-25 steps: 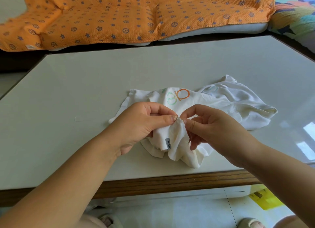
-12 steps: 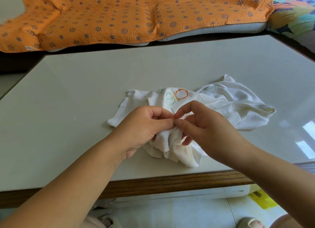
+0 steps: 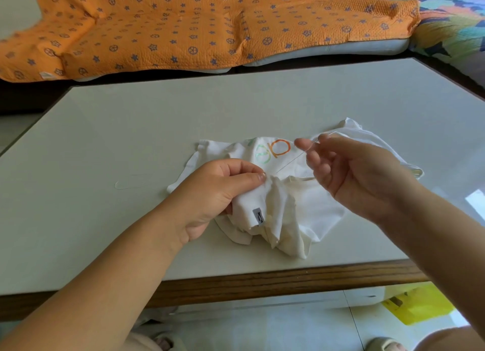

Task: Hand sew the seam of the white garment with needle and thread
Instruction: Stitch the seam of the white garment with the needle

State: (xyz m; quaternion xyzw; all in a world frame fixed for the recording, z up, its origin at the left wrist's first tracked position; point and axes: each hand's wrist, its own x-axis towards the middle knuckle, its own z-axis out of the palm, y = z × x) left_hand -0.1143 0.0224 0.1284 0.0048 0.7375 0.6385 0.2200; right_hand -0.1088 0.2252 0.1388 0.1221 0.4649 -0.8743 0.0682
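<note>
Currently, at the lower centre of the frame, the white garment [image 3: 288,219] lies bunched on the table [image 3: 105,146], close to its wooden front edge, with a grey label [image 3: 258,216] facing the camera. The left hand [image 3: 217,193], just left of centre, grips a raised fold of the cloth: thumb and forefinger are pinched together at the seam, the remaining fingers curled beneath. Judged purpose: to hold the seam lifted and steady against the pull. A fine thread [image 3: 291,162] runs taut from that pinch point up and right to the right hand [image 3: 351,174], right of centre and held clear above the cloth. Its thumb and forefinger are closed on the needle [image 3: 328,134], whose thin shaft shows just beyond the fingertips; the other fingers are loosely curled and hold nothing. Judged step: drawing a stitch through. How much of the seam is sewn cannot be told. An orange patterned blanket [image 3: 210,22] fills the upper frame, beyond the table.
</note>
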